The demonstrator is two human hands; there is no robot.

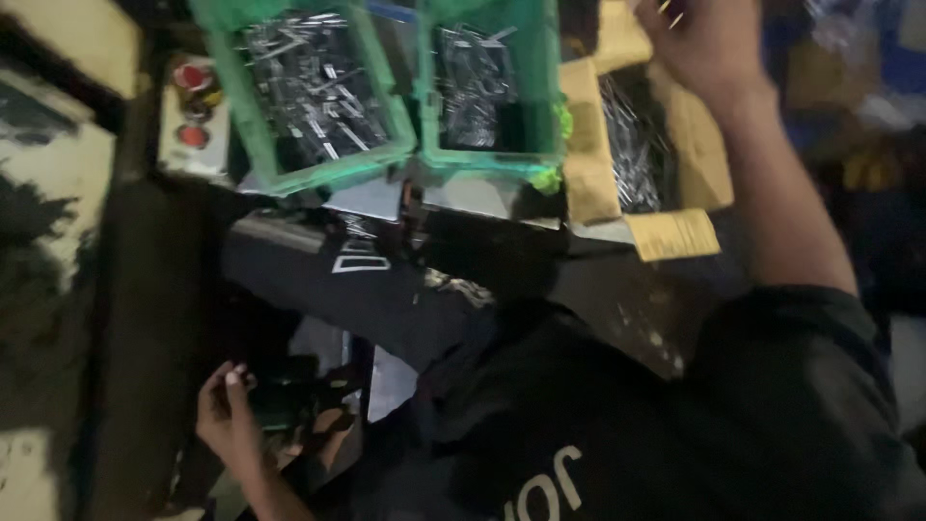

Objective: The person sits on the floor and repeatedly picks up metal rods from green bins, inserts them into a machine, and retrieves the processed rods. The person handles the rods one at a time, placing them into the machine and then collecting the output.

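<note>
View from the head camera, looking down over the person's dark shirt point(675, 425) at a dim workbench.

Right hand point(699, 43): raised at the top edge of the frame, above an open cardboard box point(588, 174) whose yellow-brown flaps fold outward. The box holds a heap of thin, shiny metal pins point(632, 145). The fingers are curled together, and a few thin pins appear to stick out from between the fingertips point(668, 12); the blur and the frame edge make it impossible to tell how firmly they are pinched. The bare forearm runs down and to the right into the short sleeve.

Left hand point(227, 415): low at the bottom left, beside a dark machine part point(289, 400). The fingers are bent, with the fingertips point(234, 374) touching or just beside the dark part; whether they grip it cannot be told in the poor light.

Surroundings: two green plastic crates stand side by side at the top centre, just left of the cardboard box. The left crate point(253, 125) and the right crate point(545, 96) each hold a pile of small shiny metal pieces. To the left of the crates, a pale control panel point(174, 145) carries two red round buttons point(193, 75), one above the other. Below the crates lies a dark metal surface point(318, 256) with white markings, too blurred to make out.
</note>
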